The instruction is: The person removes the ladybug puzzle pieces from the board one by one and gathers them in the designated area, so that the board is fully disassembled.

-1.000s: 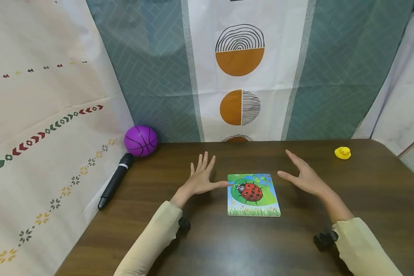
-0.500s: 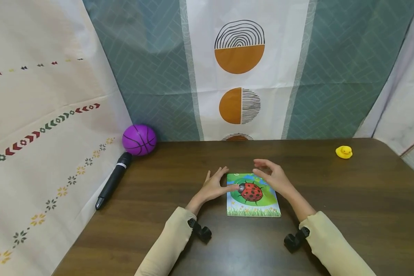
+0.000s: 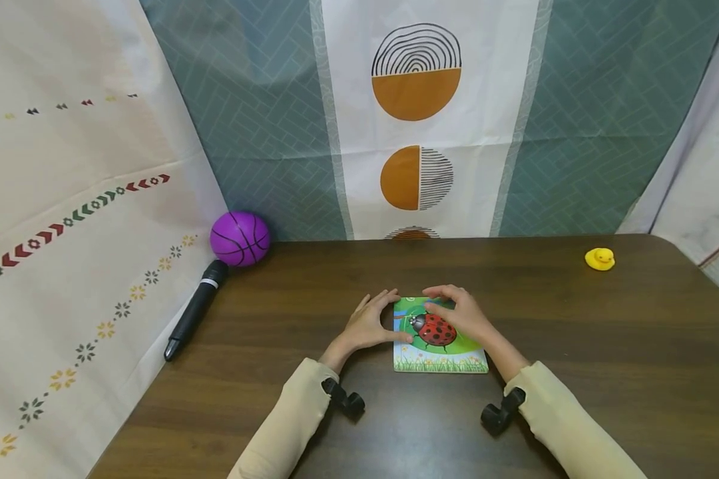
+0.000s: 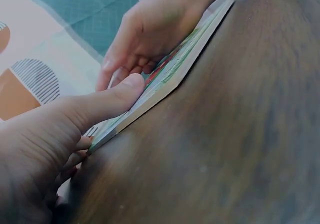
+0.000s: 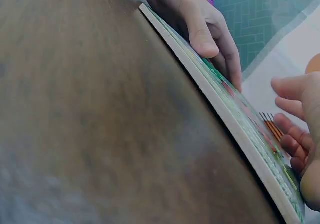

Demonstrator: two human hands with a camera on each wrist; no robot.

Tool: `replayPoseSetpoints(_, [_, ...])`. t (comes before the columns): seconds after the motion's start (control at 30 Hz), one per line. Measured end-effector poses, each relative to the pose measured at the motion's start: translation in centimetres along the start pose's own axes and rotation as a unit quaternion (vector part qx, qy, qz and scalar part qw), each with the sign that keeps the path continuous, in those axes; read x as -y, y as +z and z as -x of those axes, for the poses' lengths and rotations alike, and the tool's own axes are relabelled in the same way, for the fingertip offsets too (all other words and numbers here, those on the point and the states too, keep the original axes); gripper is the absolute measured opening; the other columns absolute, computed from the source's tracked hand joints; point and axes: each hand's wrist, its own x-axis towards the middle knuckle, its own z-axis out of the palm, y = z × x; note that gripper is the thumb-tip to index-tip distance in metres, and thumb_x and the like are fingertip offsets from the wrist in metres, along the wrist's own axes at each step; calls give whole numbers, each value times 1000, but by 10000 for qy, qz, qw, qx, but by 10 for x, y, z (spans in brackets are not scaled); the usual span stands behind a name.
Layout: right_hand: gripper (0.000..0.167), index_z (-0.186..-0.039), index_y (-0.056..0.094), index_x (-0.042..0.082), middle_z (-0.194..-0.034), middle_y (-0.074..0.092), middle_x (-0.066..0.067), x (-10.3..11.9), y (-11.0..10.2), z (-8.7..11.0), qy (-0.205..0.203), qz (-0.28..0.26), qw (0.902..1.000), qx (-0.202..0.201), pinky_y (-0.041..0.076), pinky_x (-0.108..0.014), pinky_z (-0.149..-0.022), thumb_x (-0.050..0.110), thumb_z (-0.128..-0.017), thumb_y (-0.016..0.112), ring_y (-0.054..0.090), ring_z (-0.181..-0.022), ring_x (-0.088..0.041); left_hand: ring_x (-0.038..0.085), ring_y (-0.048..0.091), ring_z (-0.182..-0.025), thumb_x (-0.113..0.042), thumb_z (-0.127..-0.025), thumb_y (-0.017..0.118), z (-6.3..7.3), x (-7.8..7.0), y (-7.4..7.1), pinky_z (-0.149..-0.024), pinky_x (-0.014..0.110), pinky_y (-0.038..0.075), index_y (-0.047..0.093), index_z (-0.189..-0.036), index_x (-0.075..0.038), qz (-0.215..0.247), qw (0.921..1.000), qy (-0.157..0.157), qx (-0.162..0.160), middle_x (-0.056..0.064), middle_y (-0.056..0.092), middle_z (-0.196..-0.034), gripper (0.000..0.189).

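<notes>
A square board with a ladybug picture (image 3: pixel 437 360) lies flat on the brown table. My left hand (image 3: pixel 368 326) is at its left side. In the left wrist view the left thumb (image 4: pixel 111 99) lies over the board's face, while the other fingers curl beside its edge. My right hand (image 3: pixel 466 317) reaches over the upper right of the board, fingers bent loosely toward the far edge. The right wrist view shows the right thumb (image 5: pixel 295 87) raised off the surface and nothing pinched. The board's pale side edge (image 5: pixel 220 106) shows along the tabletop.
At the back left, a purple ball (image 3: pixel 239 238) sits by the curtain, with a black microphone (image 3: pixel 196 311) in front of it. A yellow rubber duck (image 3: pixel 600 259) stands near the back right corner. Patterned cloth (image 3: pixel 263 120) hangs behind the table (image 3: pixel 156 406).
Both hands have moved inward to the board: the left thumb has come over its left side, the right hand over its upper right. The board has stayed in place.
</notes>
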Motion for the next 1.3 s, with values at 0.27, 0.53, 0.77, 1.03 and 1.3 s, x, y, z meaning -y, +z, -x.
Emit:
replayPoseSetpoints(0.27, [43, -128, 65, 15, -122, 58, -14, 2, 7, -2, -149, 1178, 9929, 78, 44, -54, -88, 36, -91, 67, 50, -109, -33, 24, 22, -152, -46, -76, 80, 0, 1, 0, -125, 50, 7, 44, -146, -14, -26, 10000, 9, 52, 4, 33, -160, 85])
replayPoseSetpoints(0.53, [41, -123, 68, 15, -124, 56, -17, 6, 9, -1, -179, 1570, 9874, 45, 31, -65, -102, 34, -87, 73, 49, -113, -38, 28, 22, -152, -55, -75, 77, 0, -2, 0, -124, 53, 7, 43, -146, -10, 86, 9999, 118, 70, 8, 32, -160, 90])
replayPoseSetpoints(0.77, [43, -123, 68, 15, -122, 54, -18, 10, 12, -1, -106, 1558, 9877, 64, 30, -66, -104, 36, -85, 75, 49, -112, -38, 26, 20, -152, -45, -77, 80, -1, -1, -2, -125, 52, 6, 43, -146, -11, 94, 9998, -43, 172, 7, 31, -160, 85])
replayPoseSetpoints(1.03, [42, -121, 69, 13, -117, 55, -17, 14, 18, -2, -22, 1648, 9863, -27, 31, -61, -99, 36, -86, 74, 51, -108, -36, 26, 19, -153, -43, -77, 80, 0, -3, -2, -125, 52, 5, 41, -148, -12, 88, 9997, -77, 207, 7, 30, -161, 87])
replayPoseSetpoints(1.3, [42, -120, 68, 13, -121, 54, -17, 12, 23, -3, 37, 1679, 9857, -127, 31, -63, -99, 36, -86, 73, 49, -111, -37, 26, 19, -153, -43, -77, 80, 0, -2, -3, -125, 52, 5, 40, -148, -11, 134, 9996, -61, 241, 7, 30, -161, 88])
